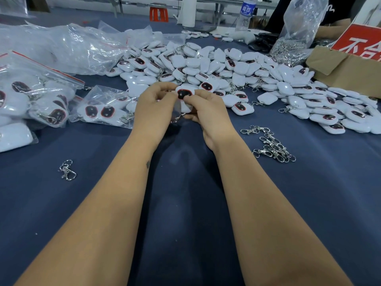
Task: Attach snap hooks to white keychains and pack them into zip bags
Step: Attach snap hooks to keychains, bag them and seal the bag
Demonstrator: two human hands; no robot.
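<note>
Hands meet mid-table: left hand point(153, 104) & right hand point(203, 109) both pinch one white keychain point(184, 93), a snap hook point(176, 119) dangling below. Keychain pile point(237, 69) just behind; packed zip bag point(103, 109) left, loose hooks point(272, 144) right; bare blue cloth point(181, 182) toward the person.
</note>
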